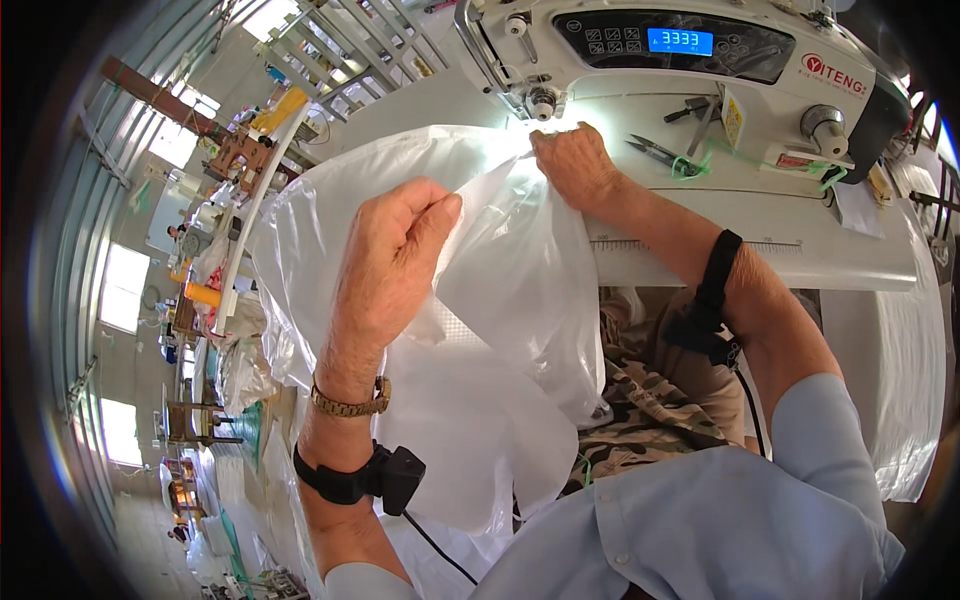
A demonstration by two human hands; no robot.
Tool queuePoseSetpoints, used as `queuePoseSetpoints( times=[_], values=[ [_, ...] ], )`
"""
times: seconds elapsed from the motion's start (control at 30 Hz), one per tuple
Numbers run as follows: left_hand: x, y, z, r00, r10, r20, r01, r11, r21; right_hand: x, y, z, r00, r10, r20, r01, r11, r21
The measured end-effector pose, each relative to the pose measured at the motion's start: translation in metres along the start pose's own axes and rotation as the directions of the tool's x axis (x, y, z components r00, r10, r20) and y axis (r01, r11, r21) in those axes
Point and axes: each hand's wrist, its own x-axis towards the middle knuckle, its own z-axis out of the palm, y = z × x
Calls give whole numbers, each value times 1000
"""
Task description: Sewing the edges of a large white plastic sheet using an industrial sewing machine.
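A large sheet of glossy, translucent white plastic [520, 270] drapes from the sewing machine [700, 60] over the table's front edge and down over my lap. My left hand [390, 260] is closed in a pinch on a raised fold of it, thumb on top. Close under the lit needle area [540, 105], my right hand [578, 165] grips the sheet's edge with curled fingers; its fingertips are partly lost in glare. A finely gridded white patch [460, 330] shows in the folds below my left hand. The needle tip and any seam cannot be made out.
Dark thread snips [665, 155] lie on the table right of my right hand, with green thread beside them. A small black-handled tool [695, 108] sits behind. A ruler strip [700, 246] runs along the front edge. More white sheeting [905, 390] hangs at the right.
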Motion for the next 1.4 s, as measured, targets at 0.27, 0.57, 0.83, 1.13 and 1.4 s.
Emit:
queuePoseSetpoints(
  times=[0.27,0.57,0.83,1.13,1.4],
  values=[
    [-20,-11,19,983,-150,106,172,955,-242,2,49,11,960,-280,-12,276,951,-137],
    [-85,-20,83,948,-200,249,272,916,-297,-62,21,-21,903,-199,-381,262,958,119],
    [-114,-44,120,978,-152,145,172,975,-137,-193,-43,-23,973,-13,-232,153,788,596],
    [-126,-34,120,992,-28,-120,44,991,130,-237,-87,8,915,78,395,-371,544,752],
    [-124,-36,104,956,-287,-68,279,955,-102,-207,-85,-43,990,62,125,-140,460,877]
  ],
)
